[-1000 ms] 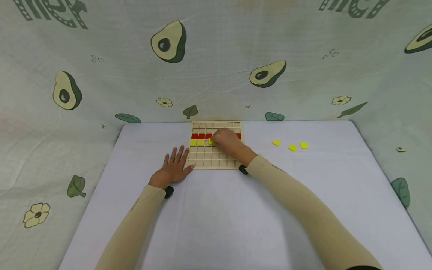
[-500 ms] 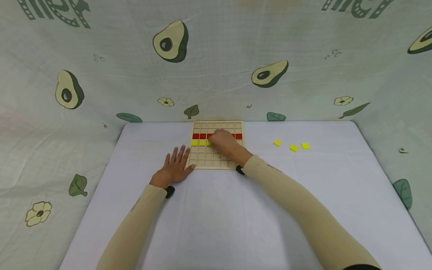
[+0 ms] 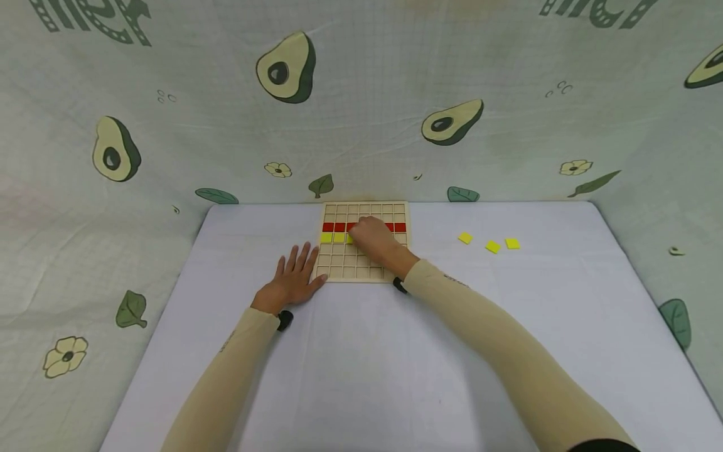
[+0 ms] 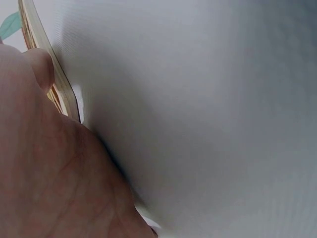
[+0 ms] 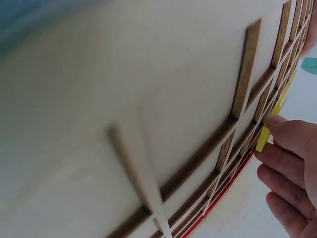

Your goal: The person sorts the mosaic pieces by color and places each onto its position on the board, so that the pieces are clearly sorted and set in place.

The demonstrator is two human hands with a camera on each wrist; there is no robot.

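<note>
A wooden grid board (image 3: pixel 344 272) lies near the far edge of the table. Red square tiles (image 3: pixel 333 227) fill part of one row, the middle hidden behind my right hand (image 3: pixel 375 238). In the row below, yellow tiles (image 3: pixel 332 238) sit in the two leftmost cells. My right thumb and index finger pinch a yellow tile (image 5: pixel 263 139) at the third cell, seen edge-on in the right wrist view. With fingers spread, my left hand (image 3: pixel 289 282) rests on the table at the board's left side, its thumb touching the near left corner.
Right of the board lie loose yellow tiles: one nearest it (image 3: pixel 465 238), a middle tile (image 3: pixel 492 247) and a far right tile (image 3: pixel 512 243). A white cloth (image 3: pixel 361 364) covers the table. Behind stands a fabric backdrop (image 3: pixel 373 81) printed with avocados.
The pinched yellow tile has gone from tilted above the third cell to lower, in line with its row. My right hand has shifted slightly left; the left hand stays put.
</note>
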